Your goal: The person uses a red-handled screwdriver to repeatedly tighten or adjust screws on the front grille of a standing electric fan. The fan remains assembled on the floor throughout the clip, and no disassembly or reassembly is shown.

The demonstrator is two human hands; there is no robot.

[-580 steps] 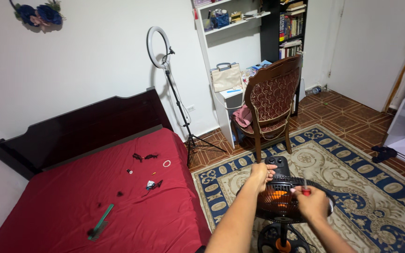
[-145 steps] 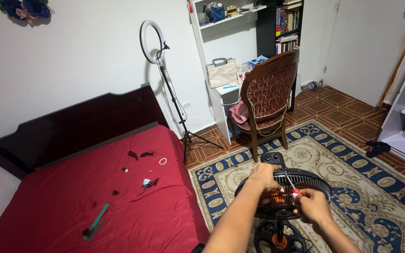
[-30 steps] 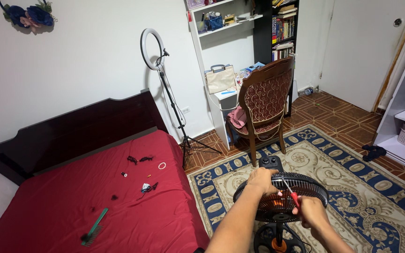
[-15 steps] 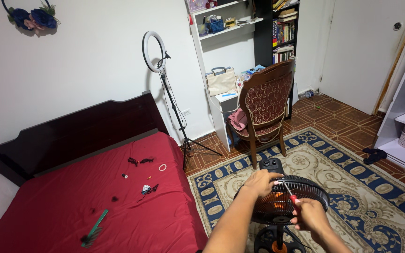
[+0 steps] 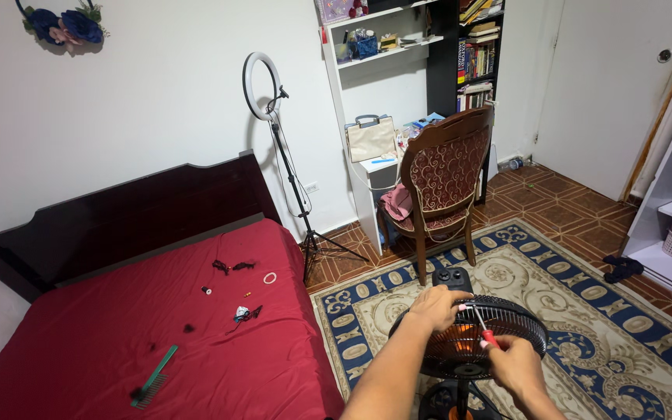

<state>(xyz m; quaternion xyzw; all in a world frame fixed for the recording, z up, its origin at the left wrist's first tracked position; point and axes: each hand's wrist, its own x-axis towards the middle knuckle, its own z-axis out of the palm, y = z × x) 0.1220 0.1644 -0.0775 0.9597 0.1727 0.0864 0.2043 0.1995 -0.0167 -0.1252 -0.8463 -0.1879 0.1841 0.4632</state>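
A black standing fan (image 5: 472,342) is tilted face up in front of me, its round wire grille showing an orange glow inside. My left hand (image 5: 434,305) rests on the near left rim of the grille and holds it. My right hand (image 5: 512,362) grips a small screwdriver (image 5: 482,326) with a red handle, its metal tip pointing up toward the top of the grille by the left fingers. The fan's dark control box (image 5: 453,278) sits just beyond my left hand.
A bed with a red sheet (image 5: 157,342) lies at left with a green comb (image 5: 153,376) and small dark bits on it. A wooden chair (image 5: 441,183), a ring light on a tripod (image 5: 289,155), white shelves and a patterned rug (image 5: 585,311) surround the fan.
The view has dipped slightly and the fan sits a little lower. Both hands stay on the grille, the screwdriver tip shifted slightly toward my left hand.
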